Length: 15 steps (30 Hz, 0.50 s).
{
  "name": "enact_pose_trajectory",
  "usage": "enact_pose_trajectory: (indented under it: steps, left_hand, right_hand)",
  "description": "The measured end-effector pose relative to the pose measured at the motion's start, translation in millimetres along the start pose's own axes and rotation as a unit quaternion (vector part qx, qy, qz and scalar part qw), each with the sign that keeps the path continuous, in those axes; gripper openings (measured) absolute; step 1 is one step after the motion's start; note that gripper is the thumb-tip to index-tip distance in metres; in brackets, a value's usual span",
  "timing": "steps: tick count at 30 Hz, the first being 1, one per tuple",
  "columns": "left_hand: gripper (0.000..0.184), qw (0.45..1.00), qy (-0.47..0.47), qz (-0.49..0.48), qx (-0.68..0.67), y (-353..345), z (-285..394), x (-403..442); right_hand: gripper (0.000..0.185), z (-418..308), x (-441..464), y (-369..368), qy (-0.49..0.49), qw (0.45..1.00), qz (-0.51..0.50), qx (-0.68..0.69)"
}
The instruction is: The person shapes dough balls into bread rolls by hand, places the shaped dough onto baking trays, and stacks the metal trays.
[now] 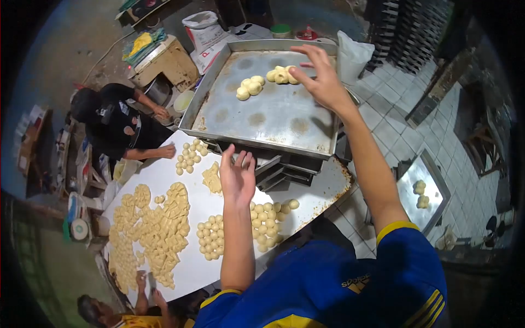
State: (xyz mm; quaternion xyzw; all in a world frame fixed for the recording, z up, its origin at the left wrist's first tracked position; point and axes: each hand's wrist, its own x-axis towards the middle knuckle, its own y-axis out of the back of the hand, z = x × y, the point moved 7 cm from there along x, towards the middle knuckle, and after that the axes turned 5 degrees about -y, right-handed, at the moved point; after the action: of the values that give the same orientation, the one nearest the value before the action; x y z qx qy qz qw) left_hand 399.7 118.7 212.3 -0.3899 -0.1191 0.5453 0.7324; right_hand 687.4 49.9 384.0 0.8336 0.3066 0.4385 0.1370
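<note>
My right hand (324, 82) is over the back right of a metal baking tray (273, 117), its fingers spread. Its thumb is beside a cluster of pale dough balls (281, 75) on the tray; whether it touches them I cannot tell. To the left of it lies a second dough cluster (250, 87). My left hand (239, 177) is in front of the tray's near edge, above the white table, fingers apart and nothing in them. Round dough balls (211, 238) are grouped on the table near my left forearm, with more dough balls (266, 224) on its other side.
Cut dough pieces (158, 235) cover the left of the white table (306, 205). A person in black (123, 120) works at the far left, another in yellow (136, 314) at the lower left. More trays are stacked beneath mine. Another tray (407, 191) with dough stands right.
</note>
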Motion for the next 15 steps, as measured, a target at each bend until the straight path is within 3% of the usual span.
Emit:
enact_pose_trajectory:
  steps: [2, 3, 4, 5, 7, 9, 11, 12, 15]
  left_hand:
    - [0.092, 0.995, 0.067, 0.07, -0.025, -3, -13, 18]
    - [0.076, 0.991, 0.073, 0.116, 0.002, -2, -15, 31]
    - [0.076, 0.991, 0.083, 0.106, 0.007, -5, -16, 42]
    - [0.059, 0.991, 0.053, 0.103, 0.067, -5, -11, 56]
    - [0.053, 0.956, -0.043, 0.002, 0.291, -11, -10, 78]
    - [0.055, 0.882, -0.196, -0.146, 0.402, -5, -11, 88]
    - [0.027, 0.958, -0.13, -0.145, 0.209, -37, -32, 72]
    - [0.012, 0.995, 0.023, -0.078, 0.059, -66, -40, 43]
    - [0.016, 0.987, 0.015, -0.101, 0.126, -112, -67, -15]
  right_hand:
    - [0.047, -2, -37, 24, -0.104, 0.979, -0.005, 0.175]
    - [0.044, -2, -59, 35, -0.125, 0.974, 0.011, 0.189]
    - [0.044, -2, -78, 43, -0.13, 0.975, 0.022, 0.18]
    - [0.041, 6, -101, 48, -0.163, 0.964, 0.025, 0.211]
    - [0.039, 24, -142, 73, -0.211, 0.949, 0.029, 0.233]
    - [0.04, 34, -179, 95, -0.235, 0.944, 0.04, 0.228]
    - [0.043, 51, -210, 122, -0.259, 0.936, 0.048, 0.232]
    - [0.045, 59, -224, 134, -0.275, 0.931, 0.038, 0.239]
    - [0.065, 97, -272, 178, -0.352, 0.891, 0.081, 0.275]
